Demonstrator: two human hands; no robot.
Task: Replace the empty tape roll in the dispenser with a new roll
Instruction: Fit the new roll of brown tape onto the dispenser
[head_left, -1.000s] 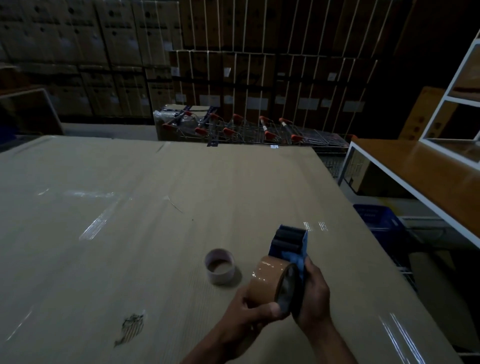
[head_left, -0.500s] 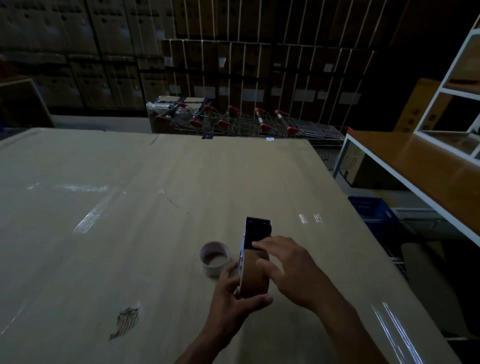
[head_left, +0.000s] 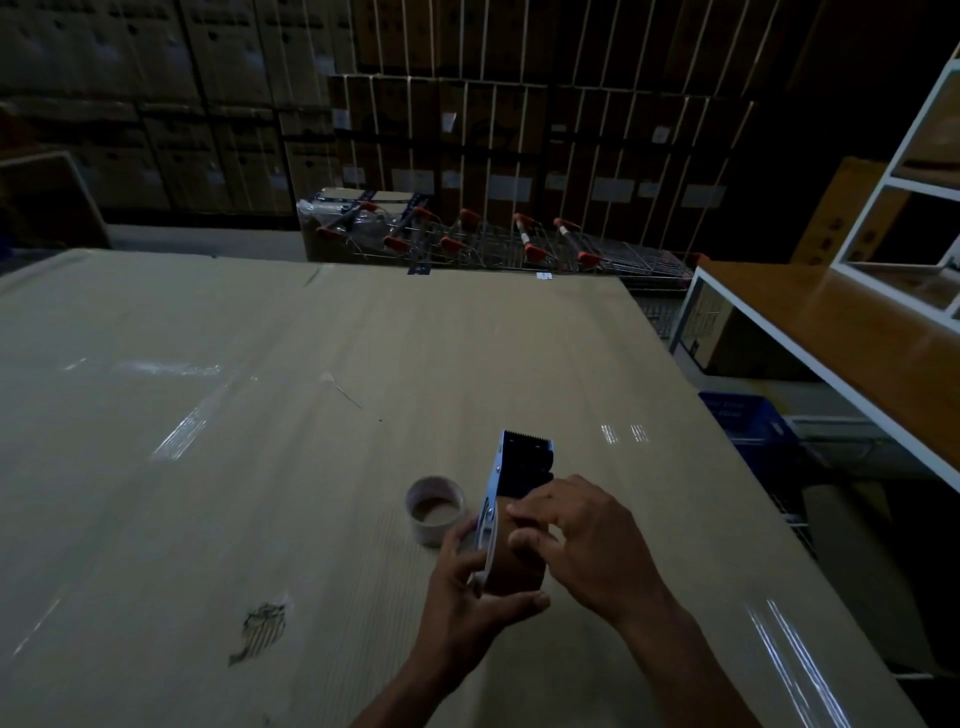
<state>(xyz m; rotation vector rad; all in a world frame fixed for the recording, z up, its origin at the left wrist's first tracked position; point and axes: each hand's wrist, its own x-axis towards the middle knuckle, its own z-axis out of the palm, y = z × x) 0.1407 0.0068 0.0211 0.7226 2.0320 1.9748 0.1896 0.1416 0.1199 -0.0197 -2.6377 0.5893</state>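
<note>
The left hand (head_left: 470, 587) grips the dispenser (head_left: 511, 506) with the new brown roll (head_left: 517, 569) seated, empty core (head_left: 435, 508) on the table (head_left: 260, 415) beside it, while the right hand (head_left: 582, 540) pinches at the roll, likely hunting the tape end to thread next

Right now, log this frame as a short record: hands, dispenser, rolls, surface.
left hand: grips the tape dispenser from below
right hand: fingertips on the brown tape roll
new roll: seated in the dispenser
empty core: upright on the table, left of the dispenser
dispenser blade: pointing away from the person
</note>
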